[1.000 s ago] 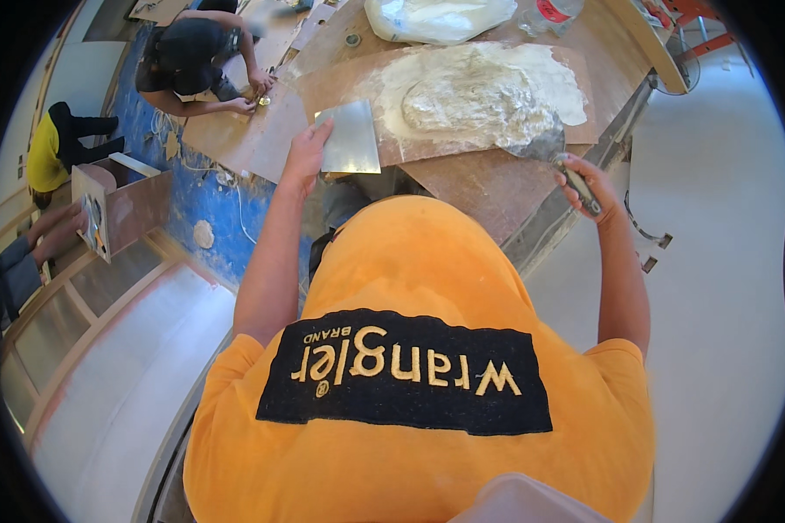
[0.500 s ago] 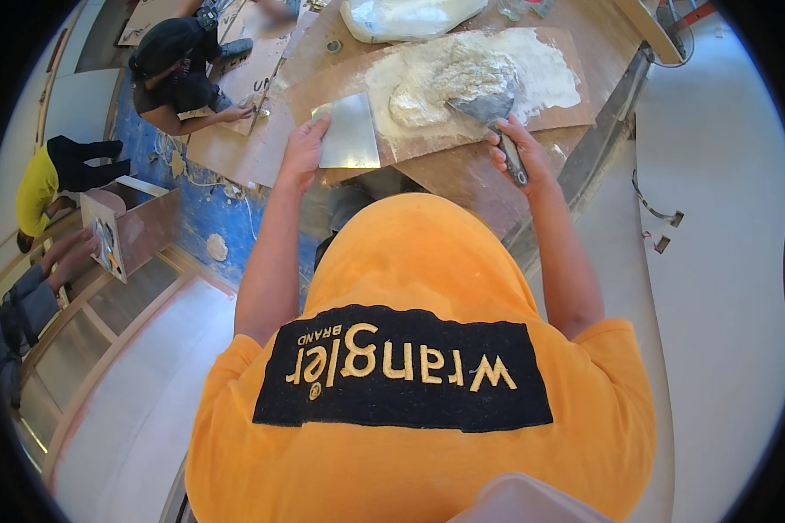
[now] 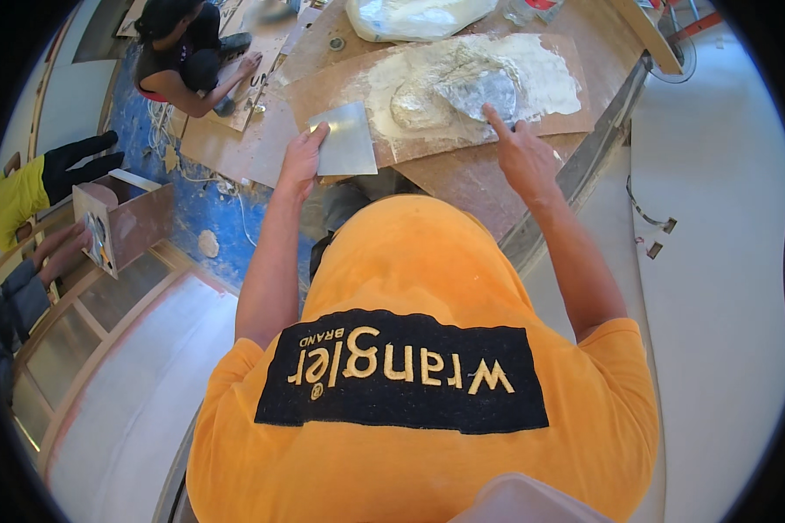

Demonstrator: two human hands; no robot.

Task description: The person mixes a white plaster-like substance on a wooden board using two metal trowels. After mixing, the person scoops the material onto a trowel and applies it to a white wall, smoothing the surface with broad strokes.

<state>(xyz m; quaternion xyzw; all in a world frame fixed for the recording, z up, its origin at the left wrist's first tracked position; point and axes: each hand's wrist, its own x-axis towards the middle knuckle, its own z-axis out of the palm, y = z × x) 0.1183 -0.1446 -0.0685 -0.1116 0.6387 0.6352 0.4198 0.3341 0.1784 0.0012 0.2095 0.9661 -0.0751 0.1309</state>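
My left hand [image 3: 298, 162] is closed on the left edge of a thin, square metal plate [image 3: 347, 141], held tilted at the near side of a brown board [image 3: 318, 98]. On that board lies a spread of wet cream-white plaster [image 3: 417, 103], heaped in the middle. My right hand [image 3: 529, 162] grips a trowel, its index finger stretched toward the blade. The grey trowel blade [image 3: 490, 94] rests against the heap, smeared with plaster. Its handle is hidden by my fingers.
Beyond the board lies a white bag [image 3: 414, 19]. A person in dark clothes [image 3: 183, 54] crouches at far left over boards. Another in a yellow shirt [image 3: 17, 193] bends near an open wooden box [image 3: 135, 218]. Loose cords [image 3: 170, 139] lie on the blue floor.
My right hand has turned over, back of the hand up, and the trowel blade has moved into the heap. The plate has barely moved. The crouching person has shifted.
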